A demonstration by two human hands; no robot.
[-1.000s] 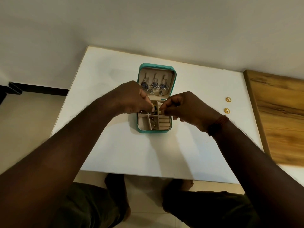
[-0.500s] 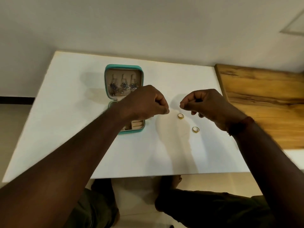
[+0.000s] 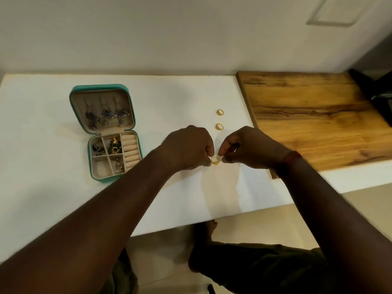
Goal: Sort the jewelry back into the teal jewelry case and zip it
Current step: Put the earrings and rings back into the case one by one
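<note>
The teal jewelry case (image 3: 99, 92) lies open and unzipped on the left of the white table (image 3: 53, 194). Dangling earrings (image 3: 106, 117) hang in its lid. Small pieces (image 3: 114, 146) fill some tray compartments beside the ring rolls (image 3: 131, 151). To the right of the case, my left hand (image 3: 188, 147) and my right hand (image 3: 250, 147) meet fingertip to fingertip. Both pinch one gold ring (image 3: 214, 160) low over the table. Two more gold rings (image 3: 220, 112) (image 3: 219, 126) lie just beyond my hands.
A wooden board (image 3: 314, 111) covers the table's right end, with a dark object (image 3: 379, 98) at its far right. A wall runs along the table's far side. My knees (image 3: 244, 262) show below the near edge.
Both hands have left the open case and moved right and down to the table by the loose rings. A third gold ring now shows between their fingertips. The camera has swung right.
</note>
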